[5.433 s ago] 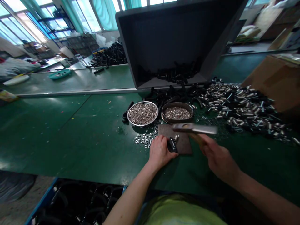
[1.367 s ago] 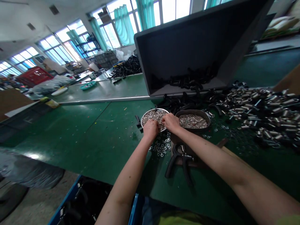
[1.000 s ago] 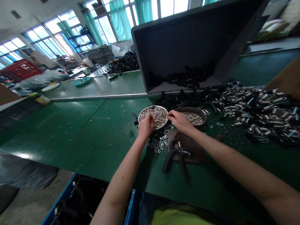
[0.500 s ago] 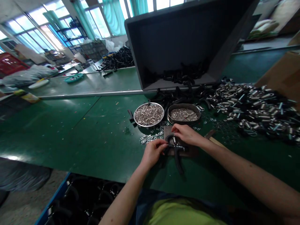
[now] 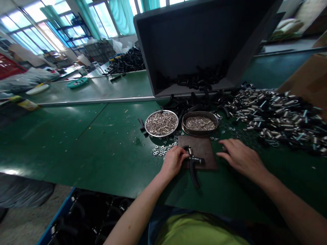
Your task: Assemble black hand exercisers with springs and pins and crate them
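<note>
My left hand [image 5: 174,159] pinches the upper left side of a black hand grip exerciser [image 5: 194,173], which has a curved handle and a small metal spring. The grip exerciser lies over a brown metal plate [image 5: 204,144] on the bench, its handle pointing towards me. To the right of the plate, my right hand [image 5: 241,158] curls over a hammer, with the dark head [image 5: 224,148] showing between thumb and fingers. The hammer's handle is hidden under the hand. Loose nuts [image 5: 159,149] are scattered left of the plate.
Behind the plate stand a round dish [image 5: 162,124] of small metal pins and an oval tin [image 5: 200,123] of tiny metal parts. A grey bin [image 5: 189,41] tilts open beyond them. Springs and black parts [image 5: 283,115] pile up at right. A blue crate [image 5: 57,217] sits lower left.
My right hand has left the grip exerciser and moved right, onto the hammer. My left hand stays at the grip exerciser, shifted slightly right with its fingers further over it.
</note>
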### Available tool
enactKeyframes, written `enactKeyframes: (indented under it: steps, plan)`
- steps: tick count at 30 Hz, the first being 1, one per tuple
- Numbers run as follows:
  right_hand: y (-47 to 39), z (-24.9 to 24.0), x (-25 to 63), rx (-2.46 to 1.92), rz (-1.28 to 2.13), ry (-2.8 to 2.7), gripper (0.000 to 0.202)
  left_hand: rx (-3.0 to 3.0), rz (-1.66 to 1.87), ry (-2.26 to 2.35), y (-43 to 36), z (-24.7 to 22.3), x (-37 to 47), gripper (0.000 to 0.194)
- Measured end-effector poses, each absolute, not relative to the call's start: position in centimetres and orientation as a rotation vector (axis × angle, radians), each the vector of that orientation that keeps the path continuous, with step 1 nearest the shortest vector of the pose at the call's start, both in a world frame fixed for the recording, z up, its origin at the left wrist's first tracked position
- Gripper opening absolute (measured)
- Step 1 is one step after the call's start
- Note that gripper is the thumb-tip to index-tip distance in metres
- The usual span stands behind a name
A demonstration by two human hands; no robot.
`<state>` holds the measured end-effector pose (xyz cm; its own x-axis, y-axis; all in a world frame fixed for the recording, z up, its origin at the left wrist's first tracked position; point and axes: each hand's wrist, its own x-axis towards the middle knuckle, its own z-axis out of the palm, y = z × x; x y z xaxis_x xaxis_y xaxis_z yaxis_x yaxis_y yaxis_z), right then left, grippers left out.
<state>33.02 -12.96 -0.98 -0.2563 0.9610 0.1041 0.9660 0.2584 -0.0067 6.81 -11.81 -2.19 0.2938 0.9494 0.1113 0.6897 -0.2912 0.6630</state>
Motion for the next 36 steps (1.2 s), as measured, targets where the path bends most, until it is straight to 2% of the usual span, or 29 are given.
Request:
enactKeyframes:
  steps: [3, 7, 9, 12, 16, 20, 25, 30, 33, 36]
  plan:
    - [-16.0, -3.7, 37.4, -2.146, -0.159, -2.253, 0.03, 2.319, 0.654, 1.437, -12.0, -2.5, 7.1, 0.011]
    - [-17.3, -4.8, 38.2, -2.33, 0.033, -1.981, 0.03, 2.692, 0.497, 1.396, -12.3, -2.5, 7.3, 0.016]
    - [-16.8, -3.5, 36.8, -2.251, 0.254, -1.908, 0.032, 2.746, 0.44, 1.418, -12.5, -2.3, 7.4, 0.017]
    - [-15.7, -0.6, 33.5, -1.897, 0.527, -1.901, 0.036, 2.763, 0.378, 1.422, -12.4, -2.0, 7.5, 0.015]
    - [-14.3, 1.3, 29.4, -1.545, 0.591, -1.992, 0.039, 2.683, 0.388, 1.382, -12.1, -2.2, 7.6, 0.013]
    - [-14.2, 1.1, 28.0, -1.513, 0.675, -2.167, 0.035, 2.352, 0.589, 1.382, -12.3, -2.6, 6.8, 0.009]
    - [-16.4, 0.9, 27.9, -1.496, 0.508, -2.242, 0.042, 2.051, 0.751, 1.47, -14.1, -2.3, 5.9, 0.035]
    - [-17.5, -0.9, 29.0, -1.59, 0.334, -2.427, 0.043, 2.225, 0.57, 1.596, -15.9, -1.7, 6.5, 0.033]
    - [-18.1, -2.3, 31.8, -1.714, 0.018, -2.357, 0.042, 2.306, 0.461, 1.58, -15.9, -1.7, 6.5, 0.038]
    - [-18.7, -3.4, 35.3, -1.882, -0.29, -2.3, 0.04, 2.095, 0.6, 1.51, -15.3, -1.7, 6.2, 0.036]
